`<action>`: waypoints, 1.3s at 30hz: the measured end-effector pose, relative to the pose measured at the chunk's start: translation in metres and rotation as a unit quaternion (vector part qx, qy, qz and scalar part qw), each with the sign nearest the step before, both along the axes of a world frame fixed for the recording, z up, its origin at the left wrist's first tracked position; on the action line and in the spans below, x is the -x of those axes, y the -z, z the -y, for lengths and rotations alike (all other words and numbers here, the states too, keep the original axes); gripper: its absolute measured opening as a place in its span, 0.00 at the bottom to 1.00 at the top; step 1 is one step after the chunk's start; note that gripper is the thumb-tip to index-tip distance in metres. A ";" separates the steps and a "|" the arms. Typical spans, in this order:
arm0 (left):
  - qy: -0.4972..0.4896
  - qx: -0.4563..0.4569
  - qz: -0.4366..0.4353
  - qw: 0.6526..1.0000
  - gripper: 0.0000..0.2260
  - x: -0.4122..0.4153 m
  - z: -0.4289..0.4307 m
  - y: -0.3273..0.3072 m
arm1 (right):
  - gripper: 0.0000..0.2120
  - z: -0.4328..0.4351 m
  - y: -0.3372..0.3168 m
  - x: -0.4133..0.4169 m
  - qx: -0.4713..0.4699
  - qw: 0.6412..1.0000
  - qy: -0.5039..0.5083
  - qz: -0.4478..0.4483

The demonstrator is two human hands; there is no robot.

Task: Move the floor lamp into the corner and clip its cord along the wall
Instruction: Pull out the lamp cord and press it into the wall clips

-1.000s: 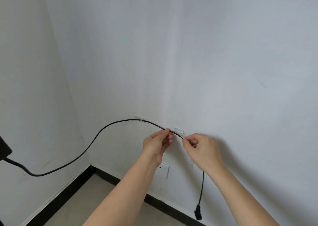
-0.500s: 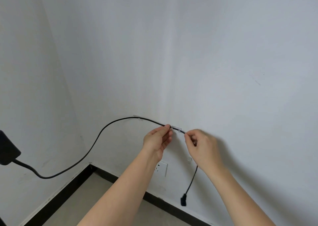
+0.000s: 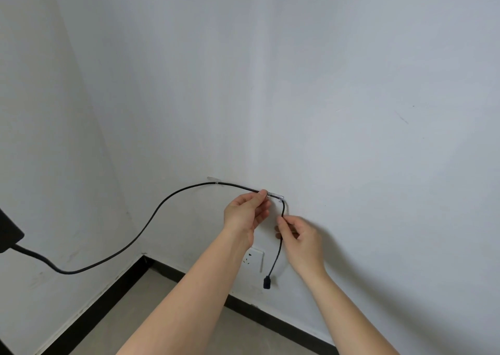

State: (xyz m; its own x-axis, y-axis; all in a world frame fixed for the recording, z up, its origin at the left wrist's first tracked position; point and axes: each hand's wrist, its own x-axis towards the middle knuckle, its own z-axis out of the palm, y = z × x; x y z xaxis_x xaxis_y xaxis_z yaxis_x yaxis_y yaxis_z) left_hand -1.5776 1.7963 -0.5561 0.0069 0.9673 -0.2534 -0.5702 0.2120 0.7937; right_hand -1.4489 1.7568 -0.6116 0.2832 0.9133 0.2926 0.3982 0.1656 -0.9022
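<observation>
A thin black cord (image 3: 151,219) runs from the lamp's black part (image 3: 6,233) at the left edge, sags, then rises along the white wall. It passes through a clear clip (image 3: 215,180) and into a second clear clip (image 3: 276,195). My left hand (image 3: 244,212) pinches the cord just left of the second clip. My right hand (image 3: 300,237) pinches the cord below that clip, where it bends down. The cord's black plug (image 3: 267,283) dangles free below.
A white wall socket (image 3: 254,258) sits low on the wall, partly behind my left forearm. A black skirting board (image 3: 270,318) lines both walls at the corner (image 3: 144,256). The floor (image 3: 162,314) is grey.
The cord now sits in the second clip. My right hand has dropped from the clip's right end to below it, bending the cord downward. The plug swung a little.
</observation>
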 end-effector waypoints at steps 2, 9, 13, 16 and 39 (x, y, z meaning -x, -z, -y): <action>-0.003 0.001 -0.002 1.000 0.07 -0.001 0.000 0.001 | 0.08 0.013 0.014 -0.004 0.038 0.999 -0.031 -0.019; -0.006 -0.016 -0.004 1.000 0.07 -0.002 0.000 0.005 | 0.13 0.059 0.074 -0.018 0.155 0.975 -0.054 -0.150; -0.039 -0.062 -0.123 0.990 0.07 -0.005 0.007 0.018 | 0.13 0.063 0.073 -0.022 0.161 0.967 -0.020 -0.198; -0.013 -0.107 -0.247 0.963 0.06 -0.003 0.018 0.036 | 0.12 0.061 0.071 -0.025 0.155 0.966 -0.009 -0.208; 0.024 -0.048 -0.342 0.938 0.07 -0.054 0.024 0.082 | 0.03 0.046 0.086 -0.043 0.097 0.987 0.067 -0.109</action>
